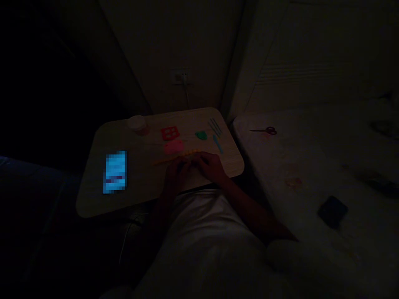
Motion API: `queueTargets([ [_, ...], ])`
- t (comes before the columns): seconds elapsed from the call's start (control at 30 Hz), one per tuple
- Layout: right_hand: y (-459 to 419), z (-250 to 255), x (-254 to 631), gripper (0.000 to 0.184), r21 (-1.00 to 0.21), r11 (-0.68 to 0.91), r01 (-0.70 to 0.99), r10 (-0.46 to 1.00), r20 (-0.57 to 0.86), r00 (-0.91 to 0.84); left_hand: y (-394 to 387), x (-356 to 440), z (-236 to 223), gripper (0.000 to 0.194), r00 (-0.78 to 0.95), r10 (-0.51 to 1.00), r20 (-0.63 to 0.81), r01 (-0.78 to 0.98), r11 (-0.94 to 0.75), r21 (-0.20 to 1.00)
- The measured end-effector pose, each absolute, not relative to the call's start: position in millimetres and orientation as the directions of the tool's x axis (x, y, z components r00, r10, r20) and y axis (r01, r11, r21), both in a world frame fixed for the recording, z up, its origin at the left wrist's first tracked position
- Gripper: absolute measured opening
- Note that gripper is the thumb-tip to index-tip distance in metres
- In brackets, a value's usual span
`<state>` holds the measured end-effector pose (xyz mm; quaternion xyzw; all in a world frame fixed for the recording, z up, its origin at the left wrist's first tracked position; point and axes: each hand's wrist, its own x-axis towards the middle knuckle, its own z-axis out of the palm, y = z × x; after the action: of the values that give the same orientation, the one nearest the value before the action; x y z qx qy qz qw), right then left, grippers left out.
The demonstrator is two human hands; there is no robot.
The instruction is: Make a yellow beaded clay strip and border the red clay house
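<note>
The room is very dark, so detail on the hands is faint. My left hand [177,169] and my right hand [209,164] meet near the front edge of the small table [137,195]. Both have curled fingers, fingertips close together, and whatever lies between them is too dark to make out. Just beyond them runs a long yellow-orange strip [170,160] with a notched right part. Behind the strip lie a pink flat piece [173,146] and a red frame-like piece [170,133] with square openings. To their right are a green piece [201,135] and a blue knife-shaped tool [217,143].
A glowing, pixelated screen [115,172] lies on the table's left. A round tub [138,123] stands at the back left, several thin sticks [215,127] at the back right. Scissors [264,131] and a dark square object [333,211] rest on the pale bed-like surface [299,153].
</note>
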<state>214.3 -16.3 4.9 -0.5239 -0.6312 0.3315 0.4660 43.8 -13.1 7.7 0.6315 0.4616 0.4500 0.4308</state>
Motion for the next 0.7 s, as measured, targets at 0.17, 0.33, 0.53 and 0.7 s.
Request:
queueTargets([
  [0.17, -16.3, 6.3, 214.8, 0.027, -0.901, 0.218, 0.374, 0.974, 0.227, -0.022, -11.8, 43.1, 4.9, 0.014, 0.175, 0.970, 0.168, 0.199, -0.202, 0.959],
  [0.33, -15.5, 4.5, 215.2, 0.026, -0.898, 0.233, 0.374, 0.970, 0.239, -0.031, -12.1, 43.3, 4.8, 0.013, 0.181, 0.969, 0.170, 0.199, -0.206, 0.958],
  [0.53, -16.1, 5.5, 215.8, 0.028, -0.891, 0.228, 0.393, 0.973, 0.228, -0.048, -12.9, 43.5, 6.4, 0.014, 0.174, 0.969, 0.174, 0.221, -0.210, 0.952],
  [0.7, -16.0, 6.4, 216.5, 0.027, -0.873, 0.230, 0.430, 0.972, 0.232, -0.048, -12.7, 44.5, 8.7, 0.017, 0.180, 0.969, 0.171, 0.221, -0.209, 0.953],
])
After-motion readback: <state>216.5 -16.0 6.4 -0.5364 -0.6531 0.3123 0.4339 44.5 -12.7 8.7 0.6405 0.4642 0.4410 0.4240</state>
